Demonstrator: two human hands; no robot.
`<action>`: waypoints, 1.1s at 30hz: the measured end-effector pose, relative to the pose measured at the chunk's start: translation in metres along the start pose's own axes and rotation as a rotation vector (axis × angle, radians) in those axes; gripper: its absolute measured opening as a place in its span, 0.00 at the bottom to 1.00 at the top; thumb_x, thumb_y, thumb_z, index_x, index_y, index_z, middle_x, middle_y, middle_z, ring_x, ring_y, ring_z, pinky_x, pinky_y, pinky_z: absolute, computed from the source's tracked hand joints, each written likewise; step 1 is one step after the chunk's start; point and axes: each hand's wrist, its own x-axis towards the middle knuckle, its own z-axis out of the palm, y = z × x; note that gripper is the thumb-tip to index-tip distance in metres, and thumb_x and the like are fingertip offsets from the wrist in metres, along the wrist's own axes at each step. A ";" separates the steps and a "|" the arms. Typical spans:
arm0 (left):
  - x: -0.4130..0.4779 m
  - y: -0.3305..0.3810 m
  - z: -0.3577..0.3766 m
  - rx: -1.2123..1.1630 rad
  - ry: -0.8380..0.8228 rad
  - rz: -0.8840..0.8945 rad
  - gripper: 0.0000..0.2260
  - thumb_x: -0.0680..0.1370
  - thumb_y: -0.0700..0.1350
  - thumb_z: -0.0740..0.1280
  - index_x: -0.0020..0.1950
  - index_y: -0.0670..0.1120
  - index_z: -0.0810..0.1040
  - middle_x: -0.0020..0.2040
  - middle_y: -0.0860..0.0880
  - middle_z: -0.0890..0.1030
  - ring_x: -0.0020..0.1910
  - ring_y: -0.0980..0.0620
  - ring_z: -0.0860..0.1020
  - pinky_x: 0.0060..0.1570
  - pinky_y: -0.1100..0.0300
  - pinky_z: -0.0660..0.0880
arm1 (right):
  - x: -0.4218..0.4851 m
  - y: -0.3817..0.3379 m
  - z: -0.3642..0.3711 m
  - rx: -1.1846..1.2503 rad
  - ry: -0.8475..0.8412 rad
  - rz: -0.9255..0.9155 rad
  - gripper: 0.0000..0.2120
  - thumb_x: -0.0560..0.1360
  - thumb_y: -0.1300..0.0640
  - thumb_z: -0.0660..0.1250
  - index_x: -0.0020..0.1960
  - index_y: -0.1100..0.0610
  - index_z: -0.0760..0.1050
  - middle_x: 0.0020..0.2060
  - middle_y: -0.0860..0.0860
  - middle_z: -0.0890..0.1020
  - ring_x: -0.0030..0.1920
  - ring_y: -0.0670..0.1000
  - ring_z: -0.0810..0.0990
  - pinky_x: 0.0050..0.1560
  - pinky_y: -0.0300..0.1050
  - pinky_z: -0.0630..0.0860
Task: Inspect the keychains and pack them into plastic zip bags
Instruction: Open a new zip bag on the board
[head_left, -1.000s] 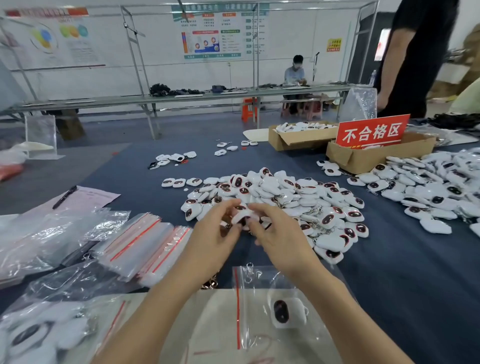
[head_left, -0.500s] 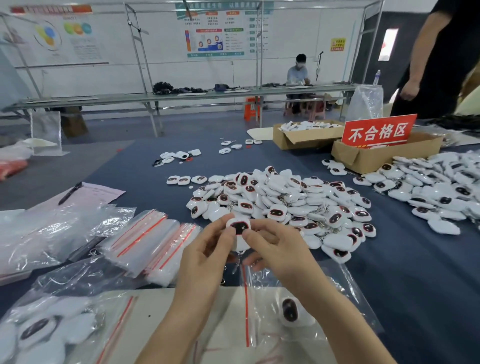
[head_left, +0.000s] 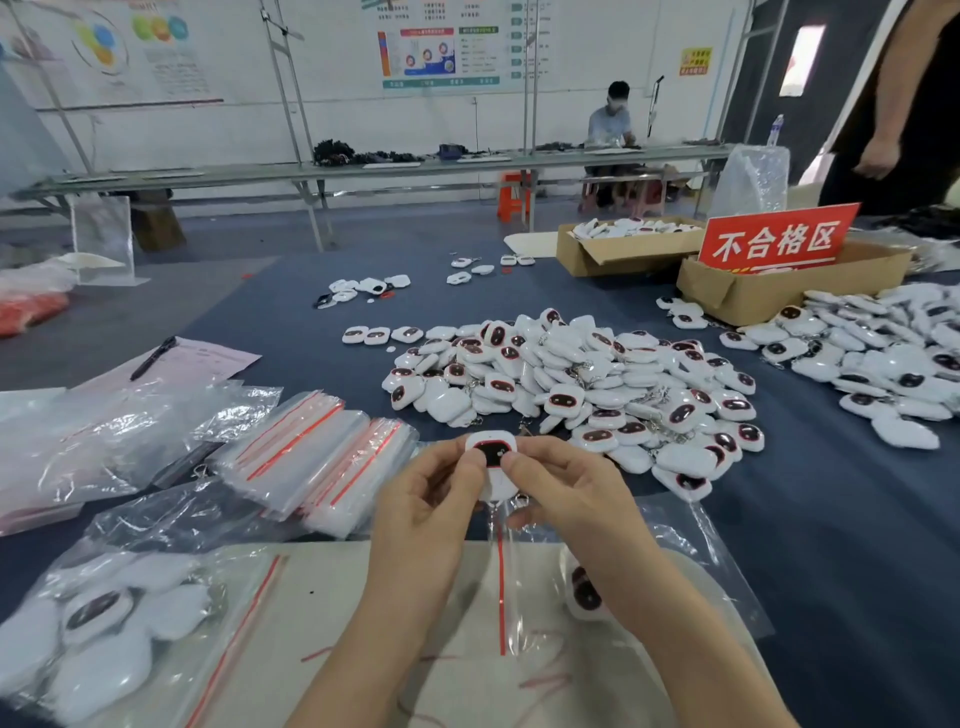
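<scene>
1. Both hands are up over the near edge of the blue worktop, close together, and pinch one white keychain between them.
2. The left hand has its thumb on the left edge of the keychain's face, with its fingers curled behind.
3. The right hand grips the opposite edge the same way, thumb in front and fingers bent round the back.
4. The keychain stands upright with its dark, red-rimmed face towards the person. A bit of metal clip hangs below it between the two hands.
5. Under the hands lies a clear zip bag with a red strip. Another keychain sits inside it, partly hidden by the right wrist.
6. Just beyond the hands is a big pile of keychains.
7. To the left is a stack of empty bags.
8. A filled bag lies at the near left corner.
9. Far right, a cardboard box carries a red sign.
</scene>
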 end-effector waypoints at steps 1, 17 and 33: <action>0.000 0.000 0.000 0.003 -0.004 -0.005 0.08 0.81 0.41 0.66 0.53 0.47 0.85 0.36 0.56 0.82 0.38 0.61 0.79 0.42 0.66 0.77 | 0.000 0.000 0.000 0.013 0.000 0.007 0.07 0.78 0.64 0.69 0.47 0.55 0.84 0.38 0.50 0.86 0.37 0.45 0.83 0.34 0.38 0.80; -0.003 0.003 0.003 0.031 -0.013 0.008 0.08 0.81 0.41 0.66 0.56 0.47 0.85 0.36 0.57 0.82 0.37 0.62 0.78 0.40 0.70 0.75 | 0.000 0.002 0.000 0.056 0.022 0.078 0.06 0.79 0.63 0.68 0.49 0.58 0.84 0.37 0.52 0.86 0.37 0.48 0.83 0.36 0.41 0.81; -0.005 0.004 0.002 0.032 -0.021 0.028 0.08 0.81 0.40 0.67 0.54 0.48 0.85 0.45 0.53 0.86 0.42 0.64 0.81 0.42 0.73 0.75 | -0.001 0.003 0.001 0.041 0.035 0.071 0.14 0.79 0.63 0.67 0.39 0.52 0.84 0.37 0.52 0.86 0.39 0.48 0.85 0.41 0.43 0.82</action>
